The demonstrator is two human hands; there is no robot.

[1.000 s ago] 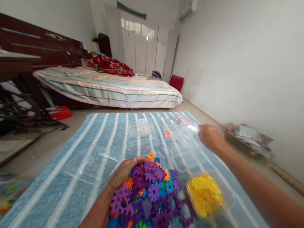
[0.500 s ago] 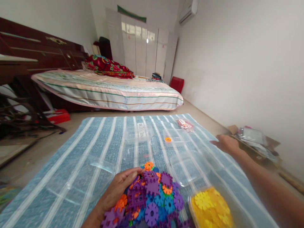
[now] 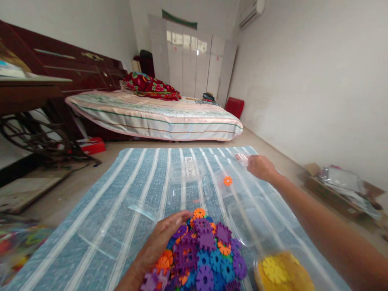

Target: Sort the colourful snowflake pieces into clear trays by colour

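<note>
My left hand (image 3: 169,232), fingers stretched and nothing gripped, rests against the left side of a heap of plastic pieces (image 3: 204,254): purple squares and orange, blue and purple notched discs. Out at the far right of the cloth, my right hand (image 3: 261,166) is closed on the edge of a clear plastic box (image 3: 238,184), which looks tilted. One orange notched disc (image 3: 228,180) is in that box. A small red and white packet (image 3: 241,156) lies just beyond the hand, partly hidden. By my right forearm stands a clear box of yellow pieces (image 3: 283,273).
Clear containers stand on the striped cloth (image 3: 136,173), one beside a printed label (image 3: 189,166), another (image 3: 251,222) at right, and a clear lid-like piece (image 3: 118,226) at left. A carton (image 3: 330,194) sits on the right floor; a bed (image 3: 163,117) is beyond.
My right hand has moved in from the right and closed on the clear box, which has tilted slightly. My left hand stays by the heap. The view has turned a little left.
</note>
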